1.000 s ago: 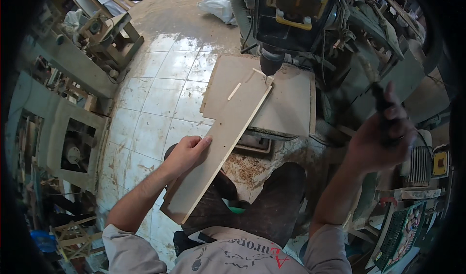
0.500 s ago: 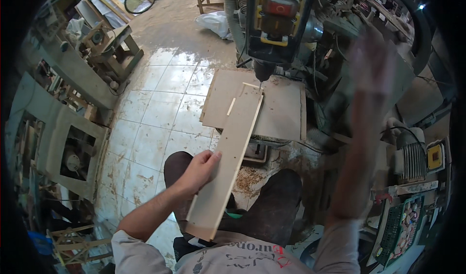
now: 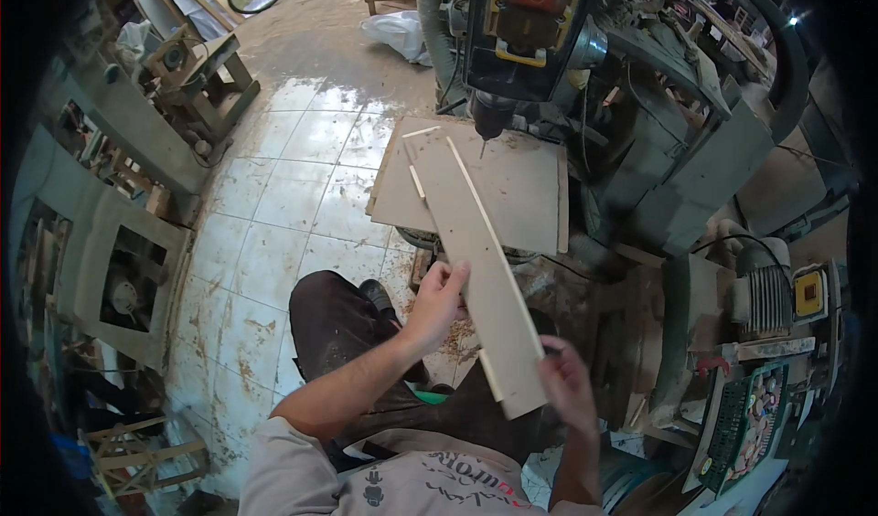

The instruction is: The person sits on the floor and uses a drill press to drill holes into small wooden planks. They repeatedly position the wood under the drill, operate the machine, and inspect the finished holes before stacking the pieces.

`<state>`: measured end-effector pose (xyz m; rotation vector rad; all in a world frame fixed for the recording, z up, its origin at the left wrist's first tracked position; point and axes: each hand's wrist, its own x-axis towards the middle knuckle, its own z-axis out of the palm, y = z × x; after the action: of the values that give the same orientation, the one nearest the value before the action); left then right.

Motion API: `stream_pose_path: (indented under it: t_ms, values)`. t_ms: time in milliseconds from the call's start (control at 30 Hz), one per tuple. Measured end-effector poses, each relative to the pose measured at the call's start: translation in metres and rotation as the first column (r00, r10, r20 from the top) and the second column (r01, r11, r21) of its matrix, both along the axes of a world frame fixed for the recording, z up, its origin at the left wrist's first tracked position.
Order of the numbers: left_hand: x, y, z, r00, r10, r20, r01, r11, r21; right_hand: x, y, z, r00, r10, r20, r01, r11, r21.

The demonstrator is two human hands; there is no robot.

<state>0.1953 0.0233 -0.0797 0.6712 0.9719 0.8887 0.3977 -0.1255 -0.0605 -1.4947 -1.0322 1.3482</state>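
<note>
One left hand point(image 3: 437, 306) here, fingers gripping one long board point(image 3: 489, 283) by its left side, the far end over one drill-press surface point(image 3: 535, 196)! Four pale strips point(image 3: 417, 180) line its edges: two left, one far, one right. One drill bit point(image 3: 483, 148) points down just right. One right hand point(image 3: 567, 383), blurred, at the near right edge; can't tell whether its fingers close.

The left hand point(image 3: 435, 309) has a long pale board point(image 3: 485, 260) in its grip by the left edge; the right hand point(image 3: 569, 386), blurred, is at the right edge toward the near end. The far end lies over the tabletop point(image 3: 532, 191), left of the drill bit point(image 3: 483, 149).
</note>
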Motion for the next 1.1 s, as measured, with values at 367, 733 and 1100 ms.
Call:
stream_pose_path:
  t_ms: [367, 733, 1100]
  values:
    - [-0.043, 0.105, 0.062, 0.573, 0.216, -0.791, 0.666, 0.439, 0.603, 0.110, 0.140, -0.026, 0.945, -0.227, 0.236, 0.117, 0.907, 0.404]
    - [-0.053, 0.174, 0.046, 0.379, 0.259, -0.888, 0.837, 0.314, 0.449, 0.113, 0.230, 0.000, 0.959, -0.112, 0.262, 0.060, 0.978, 0.197]
    - [-0.047, 0.185, 0.032, 0.350, 0.352, -0.868, 0.842, 0.287, 0.456, 0.151, 0.348, 0.214, 0.853, -0.518, -0.063, 0.405, 0.580, 0.706]
